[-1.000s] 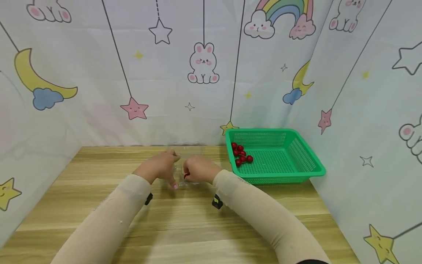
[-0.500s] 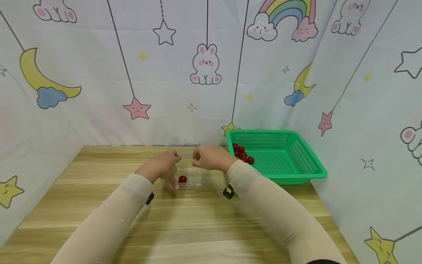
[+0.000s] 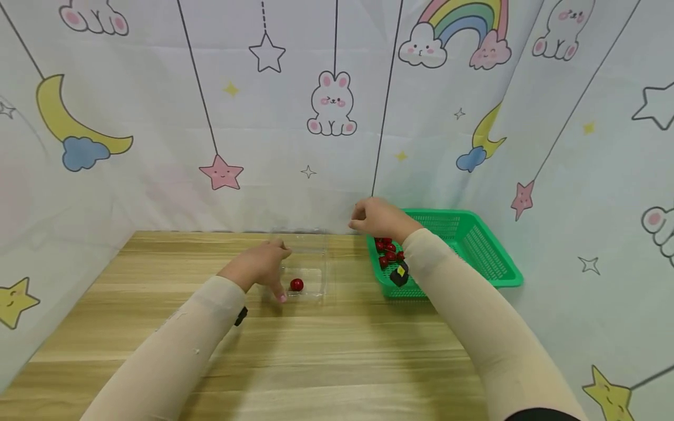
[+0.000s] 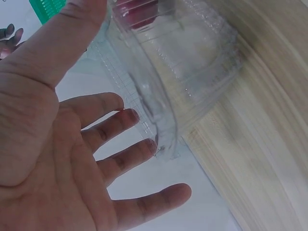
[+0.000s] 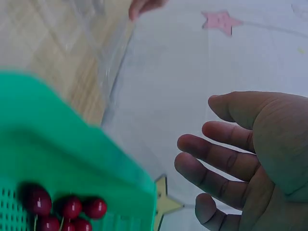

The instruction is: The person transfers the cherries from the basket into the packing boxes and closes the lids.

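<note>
A clear plastic clamshell box (image 3: 319, 257) stands on the table with its lid up at the back; one dark red cherry (image 3: 296, 285) lies inside near the front. My left hand (image 3: 258, 266) spans the box's left side, thumb toward the front. In the left wrist view its slightly bent fingers (image 4: 120, 161) touch the clear edge of the plastic. My right hand (image 3: 381, 218) hovers over the left rim of a green basket (image 3: 487, 248), fingers loosely bent and holding nothing. Several cherries (image 5: 72, 207) with stems lie at the basket's left end, partly behind the right wrist.
The wooden table (image 3: 295, 362) ends at the back against a white cloth (image 3: 253, 204) printed with stars and bunnies, which also runs along the right side. Black wrist cameras (image 3: 399, 275) hang under both wrists.
My right hand has let go of the cherry inside the box, risen, and moved right to the basket's left edge. My left hand has stayed at the box.
</note>
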Demonstrator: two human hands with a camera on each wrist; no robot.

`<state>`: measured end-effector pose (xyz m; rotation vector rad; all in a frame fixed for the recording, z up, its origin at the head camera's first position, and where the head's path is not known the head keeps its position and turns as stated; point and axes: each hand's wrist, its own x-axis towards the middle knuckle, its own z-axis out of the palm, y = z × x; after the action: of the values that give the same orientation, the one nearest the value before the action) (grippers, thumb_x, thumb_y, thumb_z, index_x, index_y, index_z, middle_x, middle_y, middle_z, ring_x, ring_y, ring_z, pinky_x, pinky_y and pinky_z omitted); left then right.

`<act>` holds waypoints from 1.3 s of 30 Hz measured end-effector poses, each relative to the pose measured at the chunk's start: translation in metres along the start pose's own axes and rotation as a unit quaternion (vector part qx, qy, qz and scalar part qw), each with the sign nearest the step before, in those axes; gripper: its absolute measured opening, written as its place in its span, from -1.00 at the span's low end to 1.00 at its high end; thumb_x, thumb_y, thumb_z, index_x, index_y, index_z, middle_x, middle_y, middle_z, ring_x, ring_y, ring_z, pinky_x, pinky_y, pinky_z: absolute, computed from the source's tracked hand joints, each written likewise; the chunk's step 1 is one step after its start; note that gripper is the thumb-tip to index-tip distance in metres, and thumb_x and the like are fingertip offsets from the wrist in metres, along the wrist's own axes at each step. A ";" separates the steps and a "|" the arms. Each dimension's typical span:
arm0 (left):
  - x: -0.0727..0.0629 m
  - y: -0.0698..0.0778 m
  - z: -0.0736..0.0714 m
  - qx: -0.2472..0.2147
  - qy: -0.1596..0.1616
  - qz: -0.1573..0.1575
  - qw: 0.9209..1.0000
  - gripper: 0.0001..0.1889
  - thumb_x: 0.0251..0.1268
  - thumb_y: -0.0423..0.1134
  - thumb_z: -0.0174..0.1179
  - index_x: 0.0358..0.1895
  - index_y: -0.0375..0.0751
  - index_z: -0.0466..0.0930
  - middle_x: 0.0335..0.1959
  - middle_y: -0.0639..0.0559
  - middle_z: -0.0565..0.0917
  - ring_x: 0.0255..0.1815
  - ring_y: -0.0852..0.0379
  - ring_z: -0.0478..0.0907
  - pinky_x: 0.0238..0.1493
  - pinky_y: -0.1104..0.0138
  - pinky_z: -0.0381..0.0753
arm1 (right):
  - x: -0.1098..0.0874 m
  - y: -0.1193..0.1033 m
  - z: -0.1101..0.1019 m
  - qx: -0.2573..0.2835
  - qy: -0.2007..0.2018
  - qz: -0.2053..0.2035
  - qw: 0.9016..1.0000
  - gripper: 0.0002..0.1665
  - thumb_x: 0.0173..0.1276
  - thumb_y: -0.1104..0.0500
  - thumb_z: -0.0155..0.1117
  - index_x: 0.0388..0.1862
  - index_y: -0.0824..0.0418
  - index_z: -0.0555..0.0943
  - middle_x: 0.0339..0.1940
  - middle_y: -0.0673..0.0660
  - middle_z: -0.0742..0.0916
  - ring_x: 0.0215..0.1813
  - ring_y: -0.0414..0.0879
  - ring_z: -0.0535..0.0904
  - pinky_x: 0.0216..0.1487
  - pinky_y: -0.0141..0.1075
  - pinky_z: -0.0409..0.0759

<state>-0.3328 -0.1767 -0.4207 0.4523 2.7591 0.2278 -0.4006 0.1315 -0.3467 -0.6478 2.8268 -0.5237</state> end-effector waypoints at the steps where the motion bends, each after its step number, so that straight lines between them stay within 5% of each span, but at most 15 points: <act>1: 0.000 0.000 0.000 -0.001 0.000 0.001 1.000 0.34 -0.08 0.14 0.89 0.79 -0.23 0.33 0.76 -0.27 0.35 0.79 -0.43 0.29 0.70 -0.32 0.45 | 0.001 0.008 -0.003 0.004 0.002 0.004 1.000 -0.66 0.78 -0.04 0.33 0.22 0.14 0.83 0.36 0.17 0.83 0.26 0.11 0.80 0.34 0.08 0.79; 11: 0.001 0.003 0.001 0.002 0.000 0.007 1.000 0.34 -0.07 0.14 0.88 0.80 -0.23 0.32 0.77 -0.27 0.35 0.78 -0.42 0.30 0.70 -0.29 0.46 | 0.012 0.088 -0.016 -0.007 -0.012 0.068 0.998 -0.59 0.73 0.07 0.33 0.25 0.34 0.83 0.46 0.39 0.75 0.44 0.32 0.70 0.43 0.19 0.74; 16: 0.000 0.005 0.000 -0.006 0.001 0.005 1.000 0.34 -0.05 0.13 0.88 0.81 -0.22 0.30 0.77 -0.23 0.34 0.78 -0.40 0.30 0.70 -0.27 0.47 | 0.014 0.113 -0.008 0.008 -0.059 0.096 0.994 -0.68 0.69 0.13 0.32 0.08 0.32 0.88 0.06 0.29 0.90 0.02 0.16 0.82 0.00 -0.06 0.83; 20: 0.000 0.006 0.000 -0.007 0.002 0.004 1.000 0.35 -0.07 0.12 0.89 0.80 -0.23 0.31 0.76 -0.25 0.35 0.77 -0.42 0.31 0.69 -0.28 0.48 | 0.015 0.124 0.000 0.020 -0.096 0.128 0.987 -0.76 0.66 0.12 0.37 -0.11 0.26 0.84 -0.21 0.15 0.85 -0.16 0.06 0.83 -0.23 -0.16 0.76; 26: 0.001 0.005 0.001 -0.007 0.003 0.003 1.000 0.34 -0.07 0.12 0.89 0.80 -0.23 0.33 0.76 -0.25 0.36 0.76 -0.42 0.32 0.70 -0.28 0.46 | 0.015 0.132 0.008 -0.013 -0.148 0.163 0.975 -0.70 0.65 0.02 0.42 0.05 0.20 0.89 0.13 0.19 0.88 -0.03 0.01 0.85 -0.09 -0.14 0.82; 32: -0.002 0.006 -0.001 0.001 0.000 0.003 1.000 0.34 -0.07 0.12 0.89 0.80 -0.23 0.33 0.76 -0.26 0.36 0.76 -0.42 0.33 0.70 -0.28 0.48 | 0.018 0.138 0.017 -0.051 -0.176 0.202 0.962 -0.69 0.59 -0.13 0.51 -0.03 0.08 0.88 0.01 0.08 0.88 -0.02 0.00 0.76 -0.06 -0.10 0.77; 39: -0.005 0.006 -0.005 0.005 0.000 0.000 1.000 0.34 -0.08 0.11 0.89 0.79 -0.24 0.34 0.75 -0.26 0.37 0.75 -0.42 0.34 0.69 -0.28 0.49 | 0.016 0.134 0.022 -0.048 -0.170 0.202 0.963 -0.69 0.57 -0.11 0.50 -0.26 0.07 0.85 -0.13 0.09 0.84 -0.17 0.01 0.66 -0.21 -0.10 0.67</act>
<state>-0.3286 -0.1731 -0.4133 0.4556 2.7607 0.2140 -0.4608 0.2304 -0.4195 -0.1408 2.5616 -0.1802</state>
